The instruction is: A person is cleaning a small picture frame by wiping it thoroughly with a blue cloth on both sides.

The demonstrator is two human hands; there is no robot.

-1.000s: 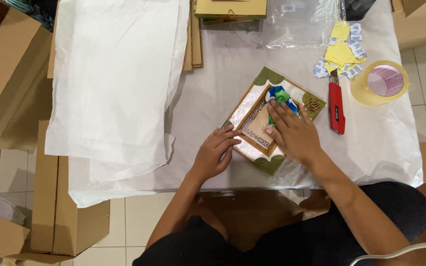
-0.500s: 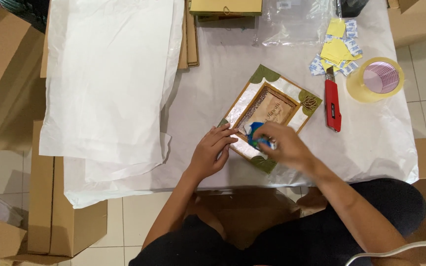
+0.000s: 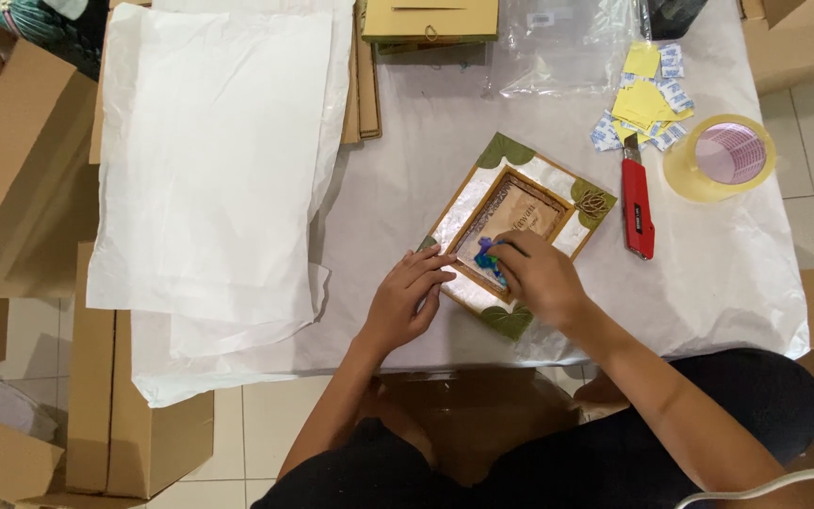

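A picture frame (image 3: 558, 184) with a pearly border and green leaf corners lies tilted on the white-covered table (image 3: 407, 160). My left hand (image 3: 407, 300) rests flat with its fingertips on the frame's lower left edge. My right hand (image 3: 537, 275) presses a small blue and green cloth (image 3: 484, 253) onto the brown middle panel of the frame. Most of the cloth is hidden under my fingers.
A red utility knife (image 3: 637, 207) lies right of the frame, a roll of clear tape (image 3: 725, 155) beyond it. Yellow notes and small white sachets (image 3: 647, 104) sit at the back right. White paper sheets (image 3: 214, 160) cover the left; cardboard boxes (image 3: 11, 160) stand around.
My right hand slid with the cloth from the frame's upper right down towards its lower left part. My left hand stayed on the frame's edge.
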